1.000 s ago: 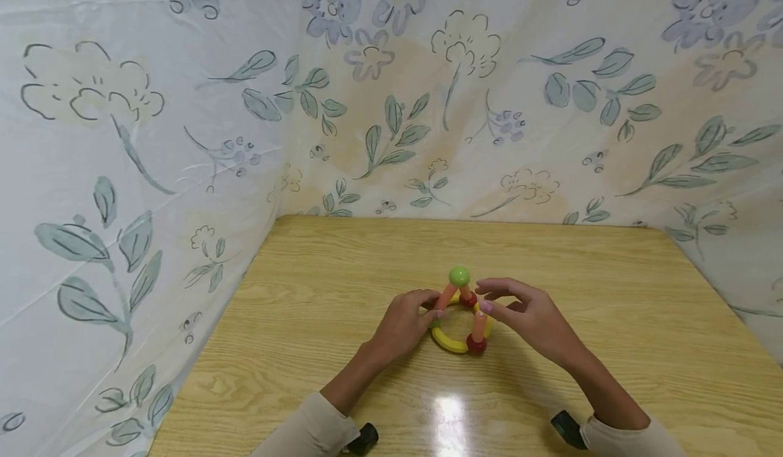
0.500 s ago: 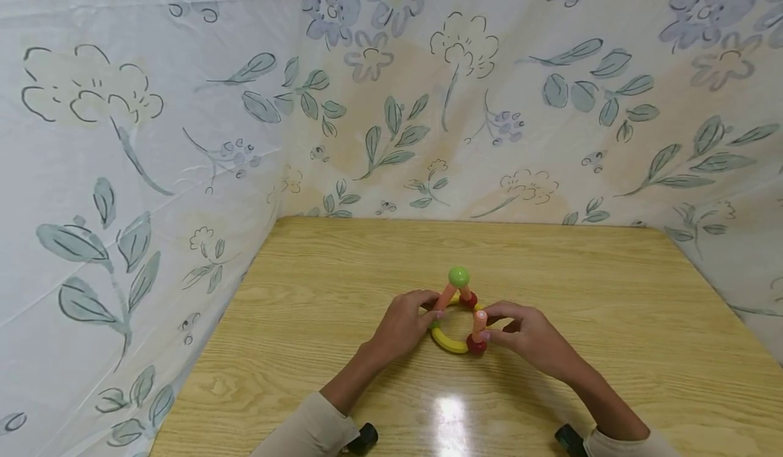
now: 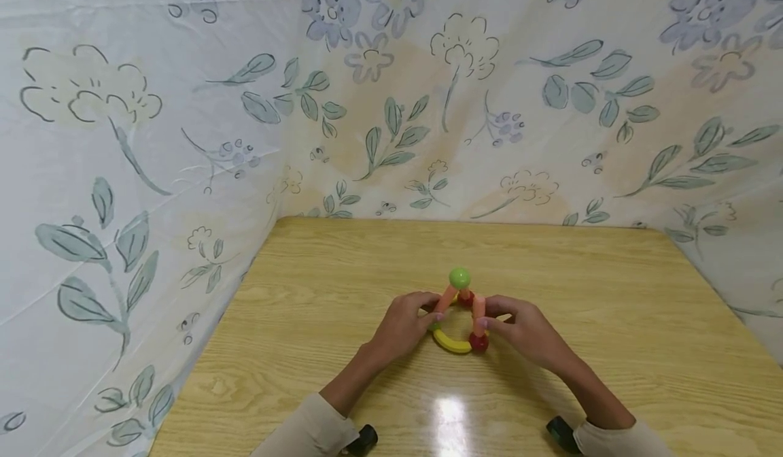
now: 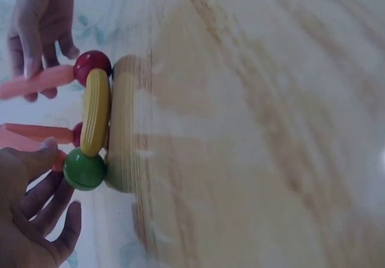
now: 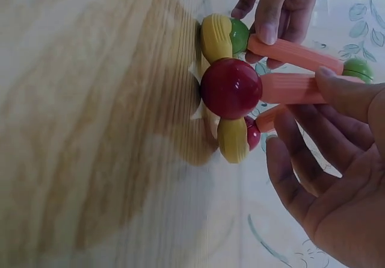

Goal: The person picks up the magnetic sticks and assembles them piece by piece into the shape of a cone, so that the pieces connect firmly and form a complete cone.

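Note:
A construction toy stands on the table: yellow curved rods (image 3: 451,343) form a ring with a green ball (image 4: 85,169) and two red balls. Two orange rods lean together under a green top ball (image 3: 459,278). My left hand (image 3: 400,324) pinches the left orange rod (image 3: 446,299) just above the green base ball. With thumb and fingers, my right hand (image 3: 527,328) holds a third orange rod (image 5: 290,88), which rises from the near red ball (image 5: 231,88). That rod's upper end is apart from the top ball in the head view. The far red ball (image 3: 466,298) is partly hidden.
The wooden table (image 3: 318,260) reaches back to a floral cloth (image 3: 391,137), which also hangs along the left side. Dark wrist devices (image 3: 563,434) sit at both sleeve cuffs. Light glares off the table's front.
My right hand has come down from the near orange rod's top and now grips it lower. The rod now stands straighter in the head view. My left hand has stayed in place.

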Demonstrator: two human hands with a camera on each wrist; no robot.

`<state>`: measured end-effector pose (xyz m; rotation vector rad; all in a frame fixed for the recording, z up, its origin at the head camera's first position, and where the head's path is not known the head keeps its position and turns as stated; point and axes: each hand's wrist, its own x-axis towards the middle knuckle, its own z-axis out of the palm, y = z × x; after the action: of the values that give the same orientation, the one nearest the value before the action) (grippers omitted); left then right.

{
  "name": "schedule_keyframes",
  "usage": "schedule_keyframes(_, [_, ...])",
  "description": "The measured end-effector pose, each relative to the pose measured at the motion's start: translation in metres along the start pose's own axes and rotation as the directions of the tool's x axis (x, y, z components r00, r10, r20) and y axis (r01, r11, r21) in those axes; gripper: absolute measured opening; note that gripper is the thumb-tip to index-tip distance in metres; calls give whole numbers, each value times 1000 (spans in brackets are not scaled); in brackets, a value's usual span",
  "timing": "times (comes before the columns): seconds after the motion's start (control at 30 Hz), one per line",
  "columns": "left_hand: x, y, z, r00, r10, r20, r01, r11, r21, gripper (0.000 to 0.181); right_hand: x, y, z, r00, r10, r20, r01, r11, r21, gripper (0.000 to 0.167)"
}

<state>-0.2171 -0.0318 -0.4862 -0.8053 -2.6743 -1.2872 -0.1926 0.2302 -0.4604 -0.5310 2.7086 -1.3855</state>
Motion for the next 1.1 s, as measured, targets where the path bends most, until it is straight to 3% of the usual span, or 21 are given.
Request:
schedule_keyframes(0.17, [1,-1,1,1000,3,1,-3,1000,-3,28,8,2,3,1000,-2,-23,1,1000,-24,37])
schedule_keyframes(0.53, [2,1,3,1000,16,19,-16,1000,-7,25,12,2,4,1000,14,0,-14,1000,-14,38])
schedule_keyframes(0.83, [2,5,4,999,-33,23,34,999,-19,25,7,0,2,1000,8,-24,-9,999,-40,32])
schedule_keyframes(1.1, [1,2,0,999,-14,40,14,1000,-14,34,6,4,-6,999,22,25,-21,999,-29,38])
